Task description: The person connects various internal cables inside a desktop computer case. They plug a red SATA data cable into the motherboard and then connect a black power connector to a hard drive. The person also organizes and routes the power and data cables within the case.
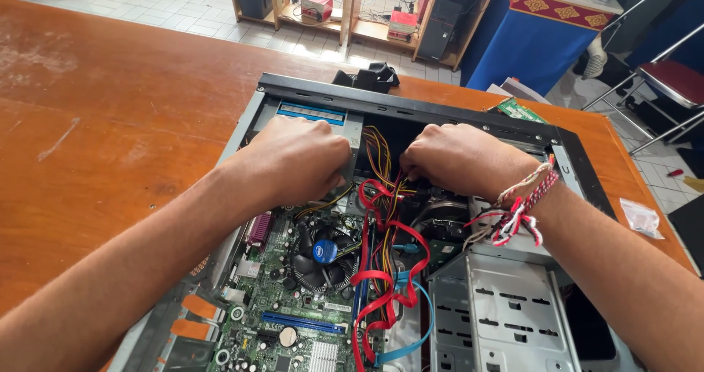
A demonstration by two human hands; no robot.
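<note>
Open computer case (411, 111) lies on its side near the far right corner of the wooden counter (110, 122), side panel off and interior exposed. Motherboard (293, 321), cooler fan (323, 258) and empty drive cage (499, 313) are in place; red and blue data cables (381, 284) and the yellow-and-black wire bundle (378, 159) hang loose across the board. Work on the power supply (323, 119) at the far end of the case appears to be in progress, not finished.

Left hand (293, 159): knuckles up, fingers curled down onto the power supply's near edge; the grip itself is hidden, so cannot tell what it holds. Right hand (458, 155): fingers bent, closed among the wire bundle just beside the power supply. Both forearms reach straight in from the near edge.
</note>
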